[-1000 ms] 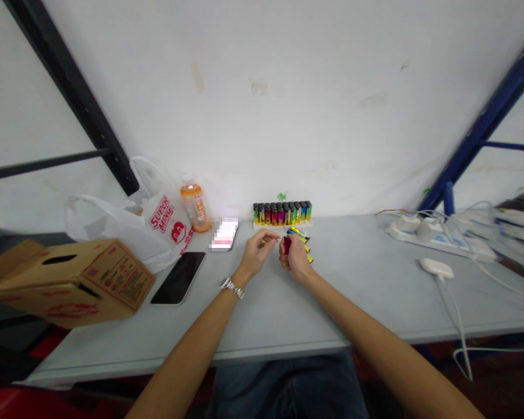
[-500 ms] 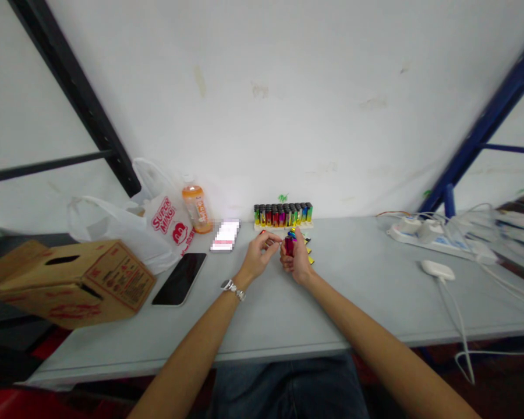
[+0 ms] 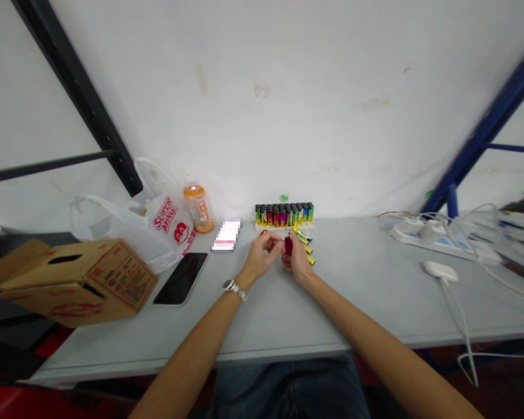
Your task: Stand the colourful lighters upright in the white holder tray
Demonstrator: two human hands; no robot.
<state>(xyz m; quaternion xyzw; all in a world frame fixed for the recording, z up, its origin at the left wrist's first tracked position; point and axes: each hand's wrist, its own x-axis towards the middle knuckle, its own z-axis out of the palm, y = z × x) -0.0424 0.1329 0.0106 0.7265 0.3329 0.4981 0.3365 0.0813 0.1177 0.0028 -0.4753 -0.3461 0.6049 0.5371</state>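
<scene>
My right hand (image 3: 297, 265) is closed around a shiny magenta lighter (image 3: 289, 245), its thumb along the upper side. From the left, my left hand (image 3: 258, 256) meets it with thumb and index finger pinched together by the lighter; what they pinch is hidden. A bit of red (image 3: 264, 232) shows at the left index finger, too small to name. Yellow lighters (image 3: 309, 256) lie on the table just beyond my right hand. Behind both hands, a pale rack (image 3: 283, 227) holds several upright, black-topped lighters (image 3: 276, 215) in mixed colours.
To the left are a cardboard box (image 3: 74, 285), a white plastic bag (image 3: 126, 233), an orange drink bottle (image 3: 198, 209), a dark phone (image 3: 181, 279) and a phone with a lit screen (image 3: 227, 234). A power strip (image 3: 445, 244) and white charger (image 3: 440, 271) with cables lie right.
My right hand has turned slightly, and the blue and yellow bit above its grip no longer shows. More of the yellow lighters behind it is visible. My left hand stays nearly still.
</scene>
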